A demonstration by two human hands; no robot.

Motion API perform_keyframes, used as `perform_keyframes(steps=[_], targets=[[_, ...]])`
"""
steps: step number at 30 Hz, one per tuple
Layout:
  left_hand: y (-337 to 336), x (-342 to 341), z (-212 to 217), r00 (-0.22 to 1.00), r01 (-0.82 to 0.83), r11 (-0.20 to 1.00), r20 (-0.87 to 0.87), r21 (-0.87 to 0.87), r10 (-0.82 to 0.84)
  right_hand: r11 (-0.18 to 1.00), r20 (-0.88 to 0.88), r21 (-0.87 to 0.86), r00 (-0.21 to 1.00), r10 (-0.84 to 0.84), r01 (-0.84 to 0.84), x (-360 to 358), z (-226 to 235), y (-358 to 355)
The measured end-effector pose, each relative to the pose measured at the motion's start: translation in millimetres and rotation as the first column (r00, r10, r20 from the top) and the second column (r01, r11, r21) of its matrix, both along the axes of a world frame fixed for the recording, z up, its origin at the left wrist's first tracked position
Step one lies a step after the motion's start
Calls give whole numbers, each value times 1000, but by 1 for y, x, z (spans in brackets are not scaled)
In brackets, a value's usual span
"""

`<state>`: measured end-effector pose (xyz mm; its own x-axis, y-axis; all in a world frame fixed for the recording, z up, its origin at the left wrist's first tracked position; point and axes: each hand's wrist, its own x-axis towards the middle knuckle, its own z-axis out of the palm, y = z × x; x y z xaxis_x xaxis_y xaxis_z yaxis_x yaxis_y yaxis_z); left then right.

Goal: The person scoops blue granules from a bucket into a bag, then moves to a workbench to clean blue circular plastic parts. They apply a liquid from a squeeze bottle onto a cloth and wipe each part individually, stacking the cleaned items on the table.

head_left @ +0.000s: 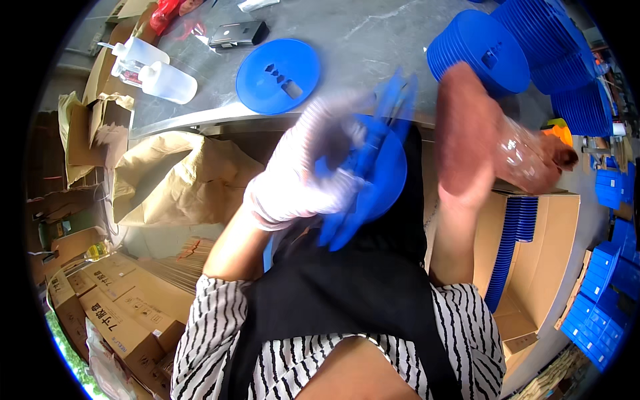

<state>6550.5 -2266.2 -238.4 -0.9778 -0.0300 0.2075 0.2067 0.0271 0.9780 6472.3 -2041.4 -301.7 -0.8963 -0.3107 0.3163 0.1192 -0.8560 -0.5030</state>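
Observation:
My left hand (pixel 303 177), in a white glove, is shut on a round blue plastic disc (pixel 383 177) held upright over my black apron; further blue disc pieces blur above and below it. My right hand (pixel 533 157) is raised to the right of the disc, covered by a clear plastic glove and blurred by motion. Nothing is clearly visible in it, and its fingers cannot be made out.
A single blue disc (pixel 278 67) lies on the grey table (pixel 373 33), with stacks of blue discs (pixel 480 50) at the right. Two white squeeze bottles (pixel 157 73) and a black device (pixel 237 33) sit far left. An open cardboard box (pixel 547 267) holds upright discs. A brown paper bag (pixel 173 177) lies left.

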Motion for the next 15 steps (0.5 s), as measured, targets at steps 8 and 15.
perform_keyframes(steps=[8,15], targets=[[3,-4,-68,959,-206,344,258,916,-114,427,-886,375,453,-96,823,49,23,-70],[10,-8,-77,969,-192,397,238,897,-71,513,-530,651,819,-221,560,-32,63,-90]])
